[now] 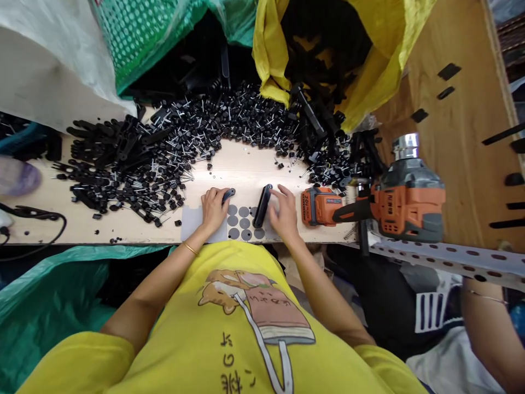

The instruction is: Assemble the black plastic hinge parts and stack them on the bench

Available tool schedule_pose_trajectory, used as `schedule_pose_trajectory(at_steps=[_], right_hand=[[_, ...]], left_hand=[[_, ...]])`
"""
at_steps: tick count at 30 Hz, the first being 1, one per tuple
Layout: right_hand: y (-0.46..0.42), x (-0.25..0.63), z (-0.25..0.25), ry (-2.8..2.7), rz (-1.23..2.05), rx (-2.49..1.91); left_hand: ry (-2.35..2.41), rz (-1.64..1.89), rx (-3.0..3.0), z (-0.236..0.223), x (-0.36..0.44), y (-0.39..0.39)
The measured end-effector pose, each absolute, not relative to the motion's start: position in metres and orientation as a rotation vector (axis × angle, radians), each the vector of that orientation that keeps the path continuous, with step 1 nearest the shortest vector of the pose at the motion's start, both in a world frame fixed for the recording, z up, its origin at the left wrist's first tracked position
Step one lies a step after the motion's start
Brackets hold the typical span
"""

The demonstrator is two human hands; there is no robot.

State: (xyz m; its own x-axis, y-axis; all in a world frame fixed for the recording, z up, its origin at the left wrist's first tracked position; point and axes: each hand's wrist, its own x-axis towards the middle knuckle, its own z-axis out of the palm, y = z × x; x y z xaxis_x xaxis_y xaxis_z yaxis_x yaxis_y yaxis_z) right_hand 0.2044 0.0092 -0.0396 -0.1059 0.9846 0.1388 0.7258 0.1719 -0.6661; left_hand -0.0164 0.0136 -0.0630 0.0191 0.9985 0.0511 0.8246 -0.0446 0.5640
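Observation:
My left hand [213,212] is closed round a small black plastic part with a rounded, holed end [229,193]; the rest of the part is hidden under the fingers. Beneath that hand lies a translucent sheet [192,223]. Just right of it is a sheet of round grey stickers [245,223]. A long black plastic arm [261,208] with rounded ends rests at a slant over the stickers. My right hand [284,214], slightly blurred, is beside the arm with its fingers apart; whether a fingertip touches it is unclear.
A heap of black knobs with metal pins [246,117] arcs across the bench. Black arms [118,142] pile at left. An orange cordless power tool [410,202] stands at right. A green bag [143,38] and yellow bag [394,60] are behind. Another person's arm [488,328] shows lower right.

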Motion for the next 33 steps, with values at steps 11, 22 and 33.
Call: schedule_pose_trajectory(at_steps=[11,22,33], right_hand=[[0.023,0.145,-0.064,-1.884,0.825,-1.585],[0.027,0.149,-0.063,-2.005,0.885,-1.463],[0.024,0.147,-0.058,-1.818,0.981,-1.517]], left_hand=[[1.798,0.755,2.025,-0.069,-0.003,0.026],[1.905,0.639,2.035,-0.072,0.000,0.038],[1.733,0.815,1.944,-0.074,-0.016,0.038]])
